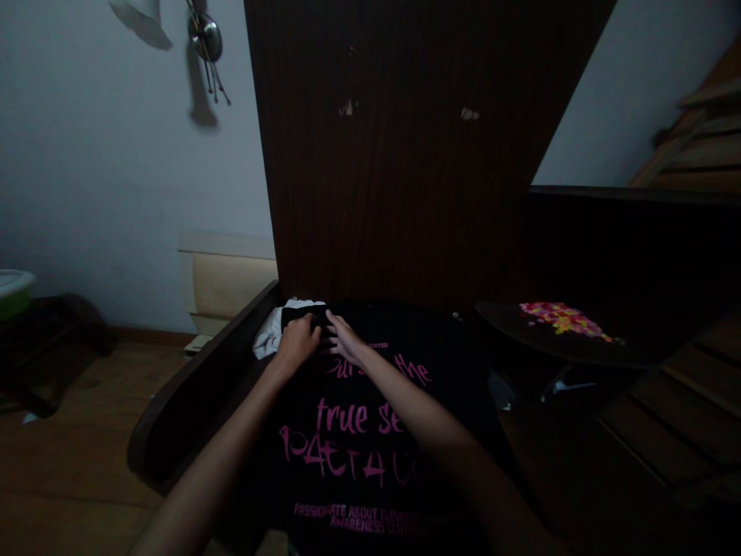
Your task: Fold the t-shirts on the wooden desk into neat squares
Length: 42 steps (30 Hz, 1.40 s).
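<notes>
A black T-shirt (359,440) with pink lettering lies spread flat on a dark surface in front of me. Both arms reach forward to its far left corner. My left hand (298,340) is curled over the black fabric near the collar or sleeve, fingers closed on the cloth. My right hand (343,337) rests just beside it, fingers pressed down on the same dark fold. A white garment (267,333) lies bunched just left of my left hand, partly under the black cloth. The scene is dim and the fingertips are hard to make out.
A tall dark wooden panel (405,147) stands right behind the shirt. A curved wooden armrest (191,386) borders the left side. At the right, a dark tray (556,340) holds small pink and yellow pieces (561,318). Wooden stairs (695,139) rise at far right. Utensils (207,42) hang on the wall.
</notes>
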Available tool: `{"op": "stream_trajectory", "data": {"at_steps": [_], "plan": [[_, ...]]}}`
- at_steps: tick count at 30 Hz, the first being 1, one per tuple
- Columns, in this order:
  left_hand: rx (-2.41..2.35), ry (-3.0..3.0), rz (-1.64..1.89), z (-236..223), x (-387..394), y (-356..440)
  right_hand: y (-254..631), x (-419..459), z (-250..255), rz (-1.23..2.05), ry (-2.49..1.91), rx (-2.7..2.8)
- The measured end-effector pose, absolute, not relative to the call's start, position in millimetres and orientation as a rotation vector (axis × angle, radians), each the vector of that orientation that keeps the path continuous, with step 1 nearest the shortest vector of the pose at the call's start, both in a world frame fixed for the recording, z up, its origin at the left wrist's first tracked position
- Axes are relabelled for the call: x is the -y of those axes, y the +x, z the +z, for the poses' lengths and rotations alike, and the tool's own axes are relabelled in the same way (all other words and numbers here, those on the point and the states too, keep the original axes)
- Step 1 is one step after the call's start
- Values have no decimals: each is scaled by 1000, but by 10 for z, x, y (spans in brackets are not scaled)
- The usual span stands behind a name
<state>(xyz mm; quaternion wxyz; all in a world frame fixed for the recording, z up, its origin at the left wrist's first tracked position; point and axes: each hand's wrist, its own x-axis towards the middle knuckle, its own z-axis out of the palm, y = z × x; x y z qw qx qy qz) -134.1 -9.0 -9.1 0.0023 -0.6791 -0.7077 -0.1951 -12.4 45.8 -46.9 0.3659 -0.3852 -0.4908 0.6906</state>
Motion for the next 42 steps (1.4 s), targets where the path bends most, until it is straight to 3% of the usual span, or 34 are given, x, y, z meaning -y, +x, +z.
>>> {"op": "stream_trajectory", "data": {"at_steps": [5,12,18,24,27,35,42], "plan": [[2112,-2530,-521,-358,51,-1189,-22,-495,-503,1899,-1327,1191],[2000,-2845,-734,-573,227,-1412,-81,-544,-679,1410,-1195,1286],[1876,-2573,-859,-817,493,-1547,-49,-551,-565,1201,-1078,1170],[2026,-2101,-643,-823,653,-1678,65,-519,-584,1655,-1297,932],[2121,-2065,-670,-881,643,-1771,49,-515,-648,1694,-1373,1058],[2286,-2109,-922,-928,594,-2059,-22,-545,-627,1422,-1223,1186],[2213,-2287,-652,-842,724,-2009,117,-569,-591,1156,-1496,1389]]}}
